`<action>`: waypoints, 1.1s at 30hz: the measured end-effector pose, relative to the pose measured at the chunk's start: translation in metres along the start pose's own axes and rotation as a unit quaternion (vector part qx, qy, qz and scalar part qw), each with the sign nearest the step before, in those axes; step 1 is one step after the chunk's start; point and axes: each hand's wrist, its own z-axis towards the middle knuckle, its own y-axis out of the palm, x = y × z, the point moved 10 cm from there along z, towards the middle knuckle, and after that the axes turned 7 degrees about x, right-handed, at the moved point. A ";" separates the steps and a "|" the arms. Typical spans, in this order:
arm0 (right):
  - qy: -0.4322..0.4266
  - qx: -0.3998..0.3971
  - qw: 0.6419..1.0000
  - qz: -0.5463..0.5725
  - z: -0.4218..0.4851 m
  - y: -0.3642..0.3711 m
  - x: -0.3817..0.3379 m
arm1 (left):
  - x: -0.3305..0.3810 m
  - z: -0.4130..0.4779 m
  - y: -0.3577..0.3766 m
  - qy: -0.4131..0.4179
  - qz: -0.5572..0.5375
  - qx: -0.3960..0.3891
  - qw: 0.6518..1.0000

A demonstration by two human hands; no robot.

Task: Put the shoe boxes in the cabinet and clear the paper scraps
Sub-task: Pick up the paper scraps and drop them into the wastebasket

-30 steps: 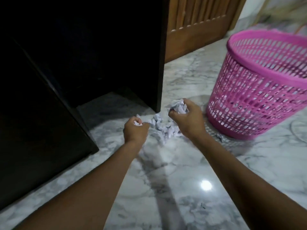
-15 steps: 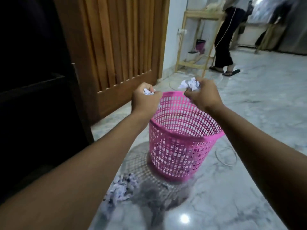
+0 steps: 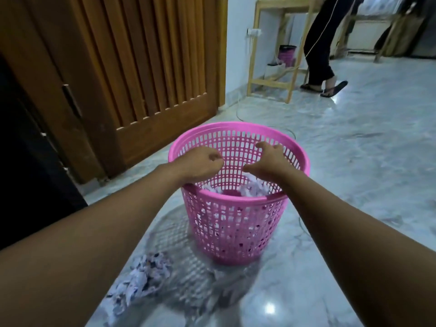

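**Handfuls dropped, one heap left**

Both hands have come down over the mouth of the pink basket (image 3: 236, 125), and the white wads they carried no longer show. On the marble floor (image 3: 354, 173), the dark cabinet (image 3: 28, 173) stands at the left edge; no shoe boxes are in view. The basket holds white paper scraps (image 3: 253, 188), with more showing through its mesh wall. A loose heap (image 3: 144, 279) lies just beside its base. The right hand (image 3: 269, 161) has its grip apart, fingers spread. The left hand (image 3: 203, 164) has its fingers curled under; I cannot tell whether anything is left inside. It would be best to open both hands well inside the rim, so nothing flutters out.
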 end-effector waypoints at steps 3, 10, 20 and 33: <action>-0.070 0.017 0.996 -0.043 -0.024 -0.010 -0.029 | -0.016 -0.030 -0.018 0.022 0.025 0.062 0.998; -0.227 0.115 0.955 -0.150 -0.124 0.018 -0.097 | -0.039 -0.095 -0.041 0.114 0.022 0.189 0.975; -0.243 0.000 0.959 -0.146 -0.216 0.207 -0.019 | -0.239 -0.257 0.073 -0.281 -0.024 0.172 0.944; -0.014 -0.037 0.998 -0.046 -0.190 0.302 0.078 | -0.330 -0.396 0.152 -0.388 0.018 0.194 0.901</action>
